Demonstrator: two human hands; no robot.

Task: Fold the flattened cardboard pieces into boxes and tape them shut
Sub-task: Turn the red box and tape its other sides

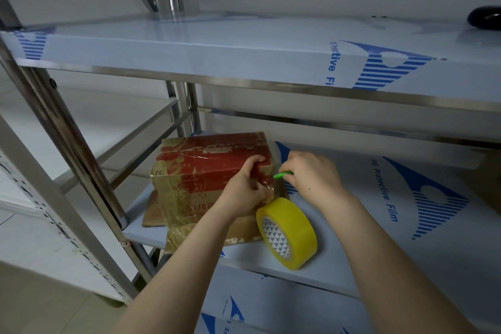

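Red-and-tan cardboard box sits on the lower shelf, already folded up and glossy with earlier strips of tape. I note my left hand is pressed on the box's near right corner, thumb on the top face and fingers pinching the clear strip that runs down to the yellow tape roll. The roll stands on edge, touching the box's front right and just below those fingers.

My right hand is closed around a small green cutter; only its tip shows, pointing left toward the pinched strip. Whether a blade is out, I cannot tell.

Relation that governs the next move, in my judgement: the taut strip runs roughly top to bottom between the left fingers and the roll, and the cutter tip lies just to the right of it, at right angles to its run. The right hand is the nearer to the cut line. A short leftward stroke across the strip, below the pinch, should sever it.

Risk noted: the cutter tip is close to the left fingers.

A flat cardboard piece lies under the box.
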